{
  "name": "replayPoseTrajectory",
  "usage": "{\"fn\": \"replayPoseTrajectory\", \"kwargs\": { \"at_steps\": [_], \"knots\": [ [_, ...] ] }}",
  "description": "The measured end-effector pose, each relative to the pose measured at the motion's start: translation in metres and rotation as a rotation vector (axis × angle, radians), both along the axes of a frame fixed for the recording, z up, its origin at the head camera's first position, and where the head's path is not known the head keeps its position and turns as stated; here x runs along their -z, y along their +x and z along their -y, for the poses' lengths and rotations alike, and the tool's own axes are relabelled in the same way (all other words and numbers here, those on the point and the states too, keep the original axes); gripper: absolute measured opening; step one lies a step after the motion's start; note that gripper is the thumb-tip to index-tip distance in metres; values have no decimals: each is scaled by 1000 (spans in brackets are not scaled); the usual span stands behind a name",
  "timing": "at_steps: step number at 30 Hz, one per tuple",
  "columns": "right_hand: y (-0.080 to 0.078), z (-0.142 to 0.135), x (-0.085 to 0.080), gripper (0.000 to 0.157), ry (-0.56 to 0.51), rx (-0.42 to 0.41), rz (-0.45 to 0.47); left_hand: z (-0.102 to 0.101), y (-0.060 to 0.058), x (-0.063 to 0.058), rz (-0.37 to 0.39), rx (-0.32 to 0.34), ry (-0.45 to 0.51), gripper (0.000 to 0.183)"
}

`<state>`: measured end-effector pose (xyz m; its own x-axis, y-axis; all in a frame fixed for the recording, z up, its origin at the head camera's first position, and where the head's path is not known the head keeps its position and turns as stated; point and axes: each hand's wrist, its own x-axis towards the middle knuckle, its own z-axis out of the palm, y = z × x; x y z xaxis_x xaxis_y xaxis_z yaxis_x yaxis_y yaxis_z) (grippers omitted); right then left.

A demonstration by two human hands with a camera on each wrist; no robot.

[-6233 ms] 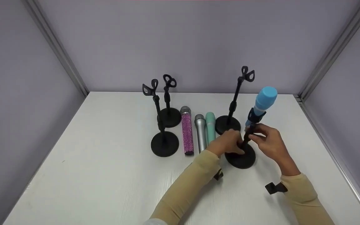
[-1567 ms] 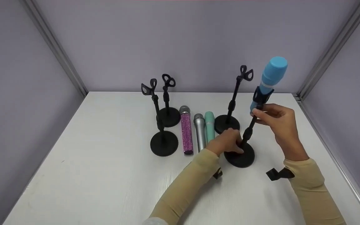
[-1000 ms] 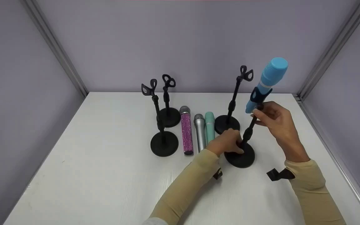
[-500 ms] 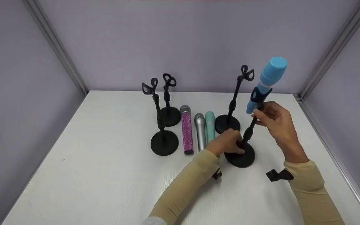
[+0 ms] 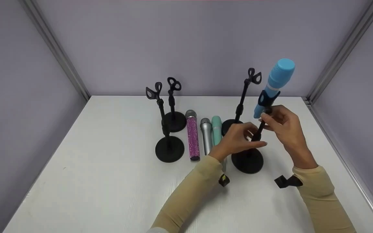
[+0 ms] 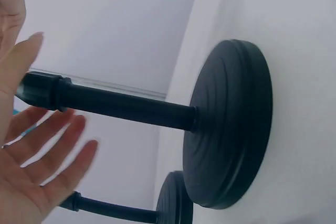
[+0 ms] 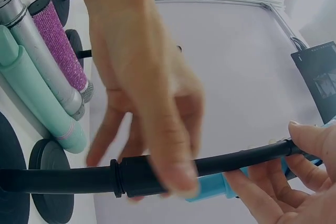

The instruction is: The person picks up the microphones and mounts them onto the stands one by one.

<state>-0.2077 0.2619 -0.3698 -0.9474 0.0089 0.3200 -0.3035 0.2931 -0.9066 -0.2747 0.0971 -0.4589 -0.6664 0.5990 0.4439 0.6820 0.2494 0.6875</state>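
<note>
Pinching one stand (image 5: 260, 127) below its blue microphone (image 5: 279, 76) with my right hand (image 5: 287, 127), I'm hovering my spread left hand (image 5: 236, 140) around its pole (image 5: 256, 136); three more stands (image 5: 169, 150) and three microphones (image 5: 193, 137) are sharing the desk (image 5: 108, 181).

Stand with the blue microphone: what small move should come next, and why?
Probably curl the left hand onto the collar and twist it, perhaps to lock the height: its fingers appear spread around the collar rather than gripping it, while the right hand pinches the pole just below the clip bearing the blue microphone.
</note>
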Motion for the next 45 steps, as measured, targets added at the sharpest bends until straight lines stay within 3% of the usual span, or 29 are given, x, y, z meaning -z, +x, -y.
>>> {"fn": "replayPoseTrajectory", "kwargs": {
  "at_steps": [3,8,19,27,30,34,38,45],
  "knots": [
    [0,-1,1,34,12,2,-8,1,1,-2,-52,-4,53,32],
    [-1,-1,2,32,-4,-5,-12,3,2,-7,-88,-9,32,23],
    [-1,-1,1,31,-5,7,-18,3,12,-14,-30,56,-92,21],
    [0,0,0,31,6,12,-35,2,15,-12,65,83,-65,25],
    [0,0,-1,32,10,5,-36,1,15,-12,52,45,-22,29],
    [0,0,-1,33,20,1,-33,-1,17,-11,-35,-68,73,34],
    [0,0,-1,33,30,3,-29,-1,18,-11,-98,-146,129,27],
    [-2,0,0,32,26,10,-36,-1,19,-10,-122,-133,90,17]
  ]
}}
